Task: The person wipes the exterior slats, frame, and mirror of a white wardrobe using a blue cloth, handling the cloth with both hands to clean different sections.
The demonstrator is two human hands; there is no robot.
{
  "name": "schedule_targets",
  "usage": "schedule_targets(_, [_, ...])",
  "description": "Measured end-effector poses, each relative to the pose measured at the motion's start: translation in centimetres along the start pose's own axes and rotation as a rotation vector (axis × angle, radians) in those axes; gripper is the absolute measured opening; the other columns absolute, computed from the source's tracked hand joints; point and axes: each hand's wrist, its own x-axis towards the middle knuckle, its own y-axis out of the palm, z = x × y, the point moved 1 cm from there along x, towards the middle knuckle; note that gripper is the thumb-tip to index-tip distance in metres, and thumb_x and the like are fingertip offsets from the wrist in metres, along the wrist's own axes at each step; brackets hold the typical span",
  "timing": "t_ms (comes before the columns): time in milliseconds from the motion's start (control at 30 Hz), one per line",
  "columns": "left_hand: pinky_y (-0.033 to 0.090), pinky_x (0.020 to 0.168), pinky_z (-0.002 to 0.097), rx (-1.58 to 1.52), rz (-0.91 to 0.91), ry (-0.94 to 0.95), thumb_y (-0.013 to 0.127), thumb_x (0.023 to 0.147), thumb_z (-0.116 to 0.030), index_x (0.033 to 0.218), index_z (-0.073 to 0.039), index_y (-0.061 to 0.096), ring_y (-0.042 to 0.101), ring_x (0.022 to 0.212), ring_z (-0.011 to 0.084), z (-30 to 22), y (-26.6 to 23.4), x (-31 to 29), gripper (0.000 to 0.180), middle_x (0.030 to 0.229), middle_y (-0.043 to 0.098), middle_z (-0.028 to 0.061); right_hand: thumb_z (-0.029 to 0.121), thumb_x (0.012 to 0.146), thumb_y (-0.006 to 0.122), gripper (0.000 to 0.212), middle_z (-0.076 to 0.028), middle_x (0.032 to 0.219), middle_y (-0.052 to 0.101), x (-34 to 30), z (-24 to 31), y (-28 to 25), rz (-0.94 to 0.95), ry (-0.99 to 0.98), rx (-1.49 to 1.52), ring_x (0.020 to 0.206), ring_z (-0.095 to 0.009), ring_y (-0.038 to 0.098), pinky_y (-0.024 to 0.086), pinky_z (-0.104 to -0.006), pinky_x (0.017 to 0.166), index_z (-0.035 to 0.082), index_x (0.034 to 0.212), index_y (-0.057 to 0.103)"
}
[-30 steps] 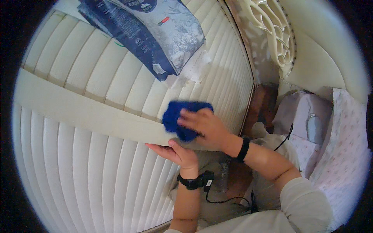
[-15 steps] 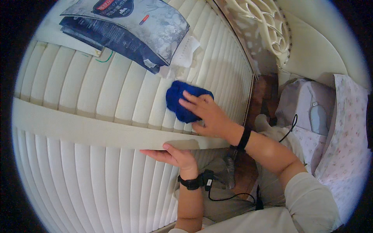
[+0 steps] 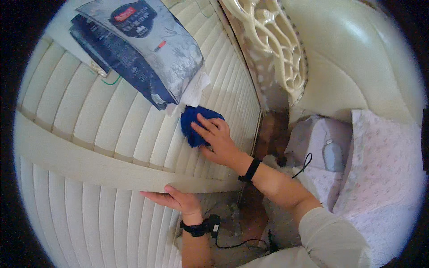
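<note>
My right hand lies on a crumpled dark blue cloth, fingers spread over it and pressing it against a cream slatted panel. At its far side the cloth reaches a white tissue that sticks out from under a grey and dark blue bag. My left hand is at the flat cream band along the panel's near edge. Its fingers are stretched out beneath that edge, with the thumb up against it; nothing shows in the palm.
Right of the panel stands a cream padded piece with an openwork carved frame. Pink floral bedding and a pale grey-blue object lie at the right. A black cable runs from my left wristband. Brown floor shows between.
The whole view has shifted, so things sit lower and further left. Against the panel, my right hand has slid the cloth away from me, up to the tissue. My left hand stays at the edge.
</note>
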Motion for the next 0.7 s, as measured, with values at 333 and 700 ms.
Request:
schedule_targets(333, [0.020, 0.110, 0.0453, -0.101, 0.040, -0.065, 0.043, 0.096, -0.040, 0.146, -0.002, 0.001, 0.020, 0.136, 0.0327, 1.8, 0.2, -1.1, 0.076, 0.152, 0.005, 0.0183, 0.002, 0.065, 0.061, 0.078, -0.015, 0.147, 0.030, 5.4, -8.4, -4.2, -0.024, 0.263, -0.007, 0.118, -0.041, 0.040, 0.033, -0.0418, 0.103, 0.010, 0.138, 0.037])
schedule_targets(700, [0.014, 0.111, 0.0480, 0.159, 0.072, 0.138, 0.035, 0.099, -0.019, 0.145, 0.002, 0.006, 0.014, 0.137, 0.0393, 2.4, -1.2, -1.1, 0.058, 0.149, 0.007, 0.0244, -0.003, 0.077, 0.048, 0.066, -0.026, 0.126, 0.051, 15.8, -14.3, -7.8, 0.005, 0.402, 0.206, 0.116, -0.035, 0.051, 0.038, -0.0335, 0.099, 0.005, 0.140, 0.033])
